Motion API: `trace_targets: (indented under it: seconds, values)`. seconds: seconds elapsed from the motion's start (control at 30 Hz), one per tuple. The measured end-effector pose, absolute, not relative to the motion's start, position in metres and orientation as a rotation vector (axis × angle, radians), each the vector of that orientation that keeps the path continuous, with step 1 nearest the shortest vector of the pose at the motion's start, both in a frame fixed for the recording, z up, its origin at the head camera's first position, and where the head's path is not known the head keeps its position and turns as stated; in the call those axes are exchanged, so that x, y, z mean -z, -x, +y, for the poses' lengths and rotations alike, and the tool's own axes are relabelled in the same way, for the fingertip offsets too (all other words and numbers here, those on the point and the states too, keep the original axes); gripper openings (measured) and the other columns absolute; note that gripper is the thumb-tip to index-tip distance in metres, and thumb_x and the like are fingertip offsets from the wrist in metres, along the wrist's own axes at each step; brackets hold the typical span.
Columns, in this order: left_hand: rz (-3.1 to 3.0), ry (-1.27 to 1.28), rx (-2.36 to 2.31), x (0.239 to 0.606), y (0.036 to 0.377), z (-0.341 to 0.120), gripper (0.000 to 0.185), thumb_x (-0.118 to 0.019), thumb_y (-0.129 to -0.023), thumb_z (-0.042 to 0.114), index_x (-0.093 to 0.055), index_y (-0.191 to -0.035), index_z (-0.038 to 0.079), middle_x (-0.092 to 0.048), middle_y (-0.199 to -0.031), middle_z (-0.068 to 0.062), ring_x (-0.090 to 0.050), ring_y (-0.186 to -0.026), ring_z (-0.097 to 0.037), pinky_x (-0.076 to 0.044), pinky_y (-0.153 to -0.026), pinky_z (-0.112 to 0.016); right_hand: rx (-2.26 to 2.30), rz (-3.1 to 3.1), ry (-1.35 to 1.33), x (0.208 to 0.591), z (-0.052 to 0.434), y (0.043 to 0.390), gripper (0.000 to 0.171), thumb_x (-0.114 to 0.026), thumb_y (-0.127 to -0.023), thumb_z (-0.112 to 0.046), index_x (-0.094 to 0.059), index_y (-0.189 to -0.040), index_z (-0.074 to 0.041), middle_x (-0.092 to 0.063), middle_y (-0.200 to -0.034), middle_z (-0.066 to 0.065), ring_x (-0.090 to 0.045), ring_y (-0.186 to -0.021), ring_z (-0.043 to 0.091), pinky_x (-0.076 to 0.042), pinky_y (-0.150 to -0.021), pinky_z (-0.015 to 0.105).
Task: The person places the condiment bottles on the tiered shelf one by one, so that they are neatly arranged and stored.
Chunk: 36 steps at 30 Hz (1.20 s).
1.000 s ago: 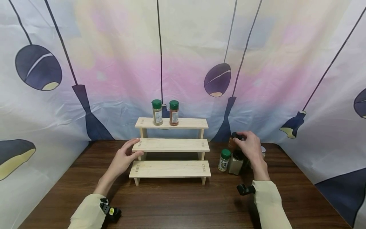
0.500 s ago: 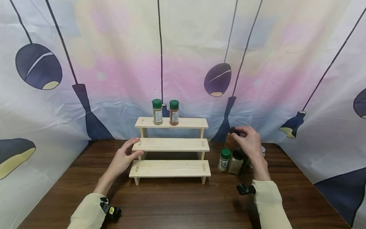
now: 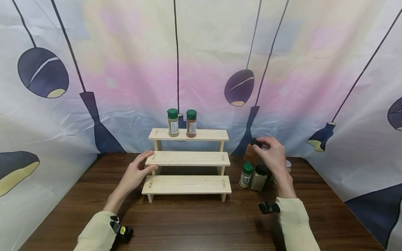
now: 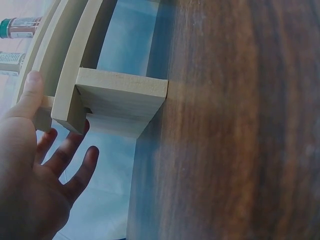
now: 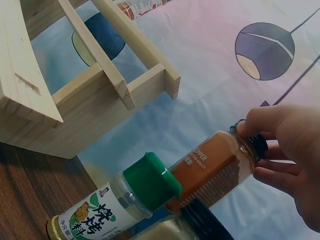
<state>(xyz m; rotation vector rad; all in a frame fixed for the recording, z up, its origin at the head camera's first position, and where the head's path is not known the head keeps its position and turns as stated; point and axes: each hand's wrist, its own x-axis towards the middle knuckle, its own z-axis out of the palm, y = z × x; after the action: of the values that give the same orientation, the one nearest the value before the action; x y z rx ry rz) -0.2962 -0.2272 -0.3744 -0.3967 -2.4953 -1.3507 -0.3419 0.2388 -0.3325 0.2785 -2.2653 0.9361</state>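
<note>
backdrop cloth (image 3: 132, 38): pastel, creased | printed dark shapes (image 3: 239, 85): hung on lines | tabletop (image 3: 188, 226): brown wood grain

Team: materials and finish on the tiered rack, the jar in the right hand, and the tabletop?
Tiered rack: probably unpainted softwood, matte; pale colour, visible grain.
Jar in the right hand: clear, glossy body, glass or plastic, can't tell; orange-brown contents show through. Black cap: likely plastic.
Tabletop: dark brown woodgrain, slight sheen; could be wood, veneer or laminate.

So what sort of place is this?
Probably a staged tabletop corner rather than a working kitchen: a printed fabric backdrop hangs behind a wood-look table with a three-tier stand and spice jars.
</note>
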Motion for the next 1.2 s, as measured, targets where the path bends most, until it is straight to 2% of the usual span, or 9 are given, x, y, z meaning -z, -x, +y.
trace_targets:
  seconds: [0.23, 0.5, 0.67, 0.83, 1.03, 1.2]
  values:
    - [-2.494, 0.394, 1.350, 0.380, 0.303, -0.231, 0.061, -0.068, -0.096, 0.022, -0.044, -0.149, 0.003, -0.033, -0.157, -0.023, -0.054, -0.093, 0.000, -0.049, -0.074, -0.022, -0.957, -2.218, -0.324, 0.329, 0.235, 0.339, 0.027, -0.075, -0.089, -0.013, -0.073, -0.113, -0.002, -0.066, -0.118, 0.019, -0.065, -0.100, 0.038, -0.053, -0.087, 0.052]
    - [-2.469, 0.399, 1.358, 0.405, 0.325, -0.243, 0.063, -0.070, -0.094, 0.028, -0.045, -0.151, 0.014, -0.033, -0.159, -0.016, -0.057, -0.090, -0.003, -0.049, -0.071, -0.023, -1.010, -2.184, -0.338, 0.323, 0.224, 0.335, 0.025, -0.076, -0.087, -0.013, -0.074, -0.111, -0.004, -0.067, -0.115, 0.015, -0.066, -0.098, 0.032, -0.053, -0.087, 0.050]
    - [-2.445, 0.411, 1.381, 0.408, 0.325, -0.244, 0.063, -0.071, -0.093, 0.030, -0.046, -0.150, 0.016, -0.034, -0.159, -0.015, -0.058, -0.089, -0.006, -0.050, -0.070, -0.024, -0.975, -2.177, -0.397, 0.318, 0.212, 0.333, 0.026, -0.075, -0.087, -0.013, -0.074, -0.111, -0.004, -0.066, -0.117, 0.015, -0.065, -0.100, 0.031, -0.053, -0.088, 0.048]
    - [-2.467, 0.400, 1.360, 0.407, 0.323, -0.242, 0.063, -0.070, -0.094, 0.029, -0.045, -0.150, 0.014, -0.034, -0.158, -0.016, -0.057, -0.090, -0.005, -0.050, -0.071, -0.023, -0.965, -2.158, -0.437, 0.311, 0.201, 0.332, 0.025, -0.076, -0.085, -0.013, -0.075, -0.110, -0.007, -0.067, -0.116, 0.014, -0.066, -0.098, 0.029, -0.052, -0.086, 0.047]
    - [-2.464, 0.397, 1.368, 0.401, 0.319, -0.239, 0.062, -0.070, -0.094, 0.021, -0.045, -0.149, 0.008, -0.033, -0.157, -0.020, -0.056, -0.092, 0.000, -0.050, -0.073, -0.023, -0.969, -2.141, -0.500, 0.298, 0.188, 0.333, 0.025, -0.077, -0.084, -0.013, -0.076, -0.109, -0.009, -0.069, -0.113, 0.011, -0.066, -0.096, 0.026, -0.052, -0.086, 0.044]
    - [-2.469, 0.396, 1.352, 0.403, 0.320, -0.241, 0.063, -0.070, -0.095, 0.027, -0.045, -0.150, 0.012, -0.033, -0.159, -0.016, -0.057, -0.095, -0.004, -0.050, -0.073, -0.023, -0.998, -2.151, -0.546, 0.287, 0.178, 0.332, 0.025, -0.077, -0.086, -0.016, -0.075, -0.110, -0.012, -0.069, -0.114, 0.007, -0.065, -0.098, 0.022, -0.052, -0.086, 0.040]
